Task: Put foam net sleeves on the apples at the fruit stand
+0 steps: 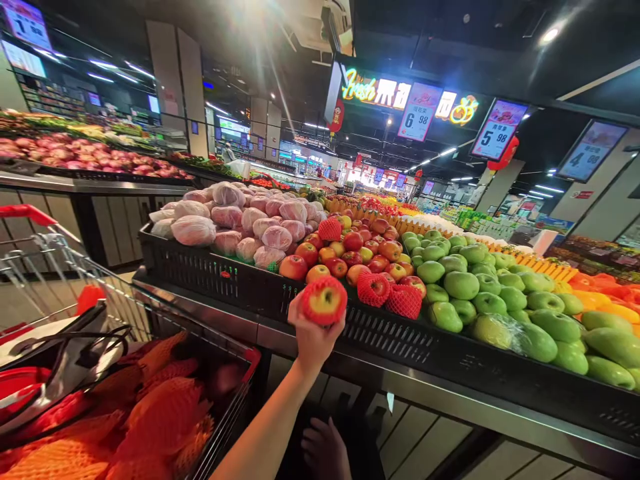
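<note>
Fruit: round red-yellow apple [324, 300] in red foam net, before black plastic crate [210, 273].
Hands: left hand [313, 340] gripped it; right hand [325, 450] unclear.

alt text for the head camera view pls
A left hand holds up a red apple in red foam netting before a black plastic crate display of red apples, green apples and white-wrapped pink fruit; a wire shopping trolley stands left.
</note>
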### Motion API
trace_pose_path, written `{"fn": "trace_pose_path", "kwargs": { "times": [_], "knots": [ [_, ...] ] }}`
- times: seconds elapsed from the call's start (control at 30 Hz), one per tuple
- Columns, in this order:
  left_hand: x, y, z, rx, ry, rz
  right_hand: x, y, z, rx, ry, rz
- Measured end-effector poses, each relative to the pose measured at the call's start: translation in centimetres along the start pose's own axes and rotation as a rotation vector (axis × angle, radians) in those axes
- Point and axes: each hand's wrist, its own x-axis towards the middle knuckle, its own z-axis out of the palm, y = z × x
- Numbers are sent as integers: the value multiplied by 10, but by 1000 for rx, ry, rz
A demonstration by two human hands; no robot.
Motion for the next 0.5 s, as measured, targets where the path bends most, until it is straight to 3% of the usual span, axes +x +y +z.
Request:
{"fn": "trace_pose_path", "kwargs": {
  "times": [0.1, 0.23, 0.5],
  "knots": [
    [30, -5, 32, 144, -191, -13, 2, 0, -2, -10, -17, 24],
    [36, -10, 51, 234, -438, -22, 6, 1, -4, -13, -20, 32],
    [44, -4, 55, 321, -460, -124, 2, 4, -8, -53, -50, -35]
  ]
}}
